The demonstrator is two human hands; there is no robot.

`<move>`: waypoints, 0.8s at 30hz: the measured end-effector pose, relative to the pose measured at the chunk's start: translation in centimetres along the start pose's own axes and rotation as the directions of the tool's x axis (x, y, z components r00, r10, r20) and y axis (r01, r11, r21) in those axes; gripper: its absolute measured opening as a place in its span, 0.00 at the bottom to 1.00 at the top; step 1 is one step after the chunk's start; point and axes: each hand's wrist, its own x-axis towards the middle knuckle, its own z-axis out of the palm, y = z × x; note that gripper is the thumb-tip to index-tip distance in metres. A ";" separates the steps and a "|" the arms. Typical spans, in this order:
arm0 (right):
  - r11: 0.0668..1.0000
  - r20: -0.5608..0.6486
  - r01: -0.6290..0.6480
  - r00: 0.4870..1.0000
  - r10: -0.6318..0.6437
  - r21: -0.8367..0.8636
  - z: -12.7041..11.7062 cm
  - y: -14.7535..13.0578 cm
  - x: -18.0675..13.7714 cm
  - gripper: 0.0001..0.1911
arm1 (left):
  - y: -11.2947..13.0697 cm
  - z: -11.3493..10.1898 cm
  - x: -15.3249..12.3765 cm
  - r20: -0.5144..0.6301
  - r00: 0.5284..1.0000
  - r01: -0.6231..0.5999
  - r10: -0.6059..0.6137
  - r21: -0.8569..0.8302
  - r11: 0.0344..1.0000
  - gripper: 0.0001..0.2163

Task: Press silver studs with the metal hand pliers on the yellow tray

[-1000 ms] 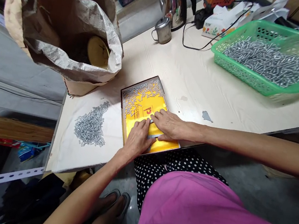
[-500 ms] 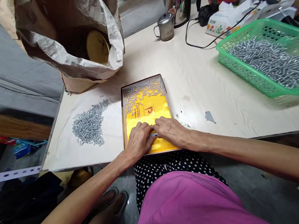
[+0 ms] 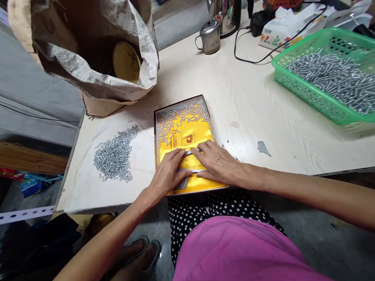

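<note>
A shallow yellow-lined box [image 3: 178, 132] lies at the table's near edge, with several small silver screws [image 3: 180, 113] scattered over its far end. My left hand [image 3: 167, 173] and my right hand [image 3: 217, 162] both rest inside the box at its near end, fingertips meeting. Between them lies a row of grey metal pieces [image 3: 186, 172], pressed by fingers of both hands. The fingers lie mostly flat and close together. A loose heap of the same screws [image 3: 114, 155] lies on the table left of the box.
A large open paper sack [image 3: 91, 27] with a yellow scoop inside stands at the left. A green plastic basket [image 3: 345, 75] full of screws sits at the far right. A kettle [image 3: 227, 3], a small metal cup [image 3: 210, 36], a tissue box and a black cable are at the back.
Both hands stayed at the near end of the box, shifting slightly over the metal pieces; the view swayed a little. The heap and basket have not moved.
</note>
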 end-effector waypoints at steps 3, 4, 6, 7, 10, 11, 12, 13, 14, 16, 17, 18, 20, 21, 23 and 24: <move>0.999 -0.015 0.028 0.999 -0.029 -0.029 0.2 -0.4 -0.2 0.19 | -1.2 -1.6 -1.5 -0.118 0.984 0.141 -0.135 0.046 0.989 0.08; 0.998 0.001 0.043 0.999 -0.043 -0.039 0.4 -0.6 -0.2 0.13 | -1.4 -2.0 -2.1 -0.119 0.978 0.182 -0.171 0.087 0.979 0.07; 0.997 0.034 0.058 0.998 -0.056 -0.053 1.1 -1.1 -0.1 0.06 | -1.4 -2.4 -3.2 -0.066 0.974 0.225 -0.217 0.181 0.957 0.11; 0.997 0.041 0.060 0.997 -0.058 -0.055 1.4 -1.3 -0.1 0.06 | -1.2 -2.3 -3.5 -0.028 0.972 0.234 -0.233 0.220 0.947 0.12; 0.997 0.030 0.058 0.998 -0.057 -0.046 2.4 -1.7 0.0 0.08 | -0.3 -1.7 -3.8 0.050 0.960 0.250 -0.276 0.292 0.923 0.12; 0.997 0.024 0.061 0.998 -0.060 -0.036 2.6 -1.8 0.0 0.08 | -0.1 -1.4 -3.7 0.071 0.956 0.249 -0.284 0.309 0.918 0.12; 0.998 0.022 0.066 0.998 -0.065 -0.022 2.8 -1.8 -0.1 0.08 | 0.2 -1.3 -3.4 0.094 0.953 0.246 -0.289 0.324 0.914 0.11; 0.998 0.020 0.069 0.997 -0.069 -0.005 3.0 -1.9 -0.1 0.08 | 0.4 -1.2 -3.2 0.123 0.948 0.240 -0.295 0.335 0.911 0.11; 0.997 0.017 0.071 0.997 -0.071 0.013 3.1 -1.9 -0.2 0.07 | 0.6 -1.2 -3.0 0.158 0.940 0.235 -0.302 0.344 0.909 0.11; 0.996 0.008 0.076 0.997 -0.076 0.052 3.1 -1.8 -0.2 0.07 | 0.9 -1.4 -2.8 0.227 0.926 0.209 -0.302 0.359 0.910 0.11; 0.994 0.004 0.078 0.997 -0.078 0.071 3.1 -1.8 -0.2 0.07 | 1.0 -1.6 -2.7 0.251 0.925 0.178 -0.285 0.377 0.909 0.11; 0.993 0.002 0.080 0.997 -0.081 0.090 3.1 -1.8 -0.2 0.07 | 1.2 -1.9 -2.7 0.267 0.929 0.132 -0.255 0.403 0.905 0.10; 0.987 0.002 0.090 0.996 -0.091 0.131 3.0 -1.7 -0.2 0.07 | 1.3 -2.7 -2.5 0.275 0.945 0.034 -0.177 0.457 0.889 0.10; 0.985 0.001 0.093 0.996 -0.094 0.147 3.0 -1.7 -0.2 0.07 | 1.2 -3.3 -2.4 0.260 0.955 0.004 -0.143 0.472 0.882 0.10; 0.982 -0.004 0.095 0.995 -0.095 0.160 3.0 -1.6 -0.2 0.07 | 0.8 -4.9 -1.7 0.166 0.982 0.005 -0.093 0.466 0.885 0.10; 0.983 -0.007 0.094 0.996 -0.094 0.159 3.0 -1.6 -0.3 0.08 | 0.5 -5.7 -1.4 0.088 0.994 0.023 -0.071 0.453 0.891 0.09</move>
